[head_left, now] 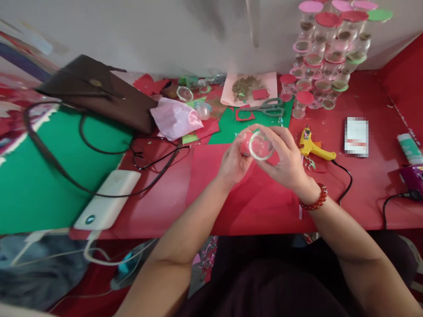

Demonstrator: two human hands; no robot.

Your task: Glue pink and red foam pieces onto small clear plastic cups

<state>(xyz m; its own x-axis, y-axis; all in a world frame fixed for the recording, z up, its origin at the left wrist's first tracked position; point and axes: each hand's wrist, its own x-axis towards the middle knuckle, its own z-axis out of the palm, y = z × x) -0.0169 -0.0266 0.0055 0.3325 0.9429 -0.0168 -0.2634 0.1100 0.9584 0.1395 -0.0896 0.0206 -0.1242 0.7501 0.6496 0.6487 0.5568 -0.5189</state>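
Gripping a small red piece (245,144), the left hand (232,165) sits just left of the right hand (284,162), whose fingers curve round a clear cup (261,147) above the surface (366,189). Seemingly light, slick and dentable, it suits a gentle rim hold.

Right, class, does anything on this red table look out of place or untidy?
Two things, mildly. The strap of the brown bag trails across the white power bank, where it could snag. Pale shavings lie loose beside the yellow glue gun, like uncleared litter.
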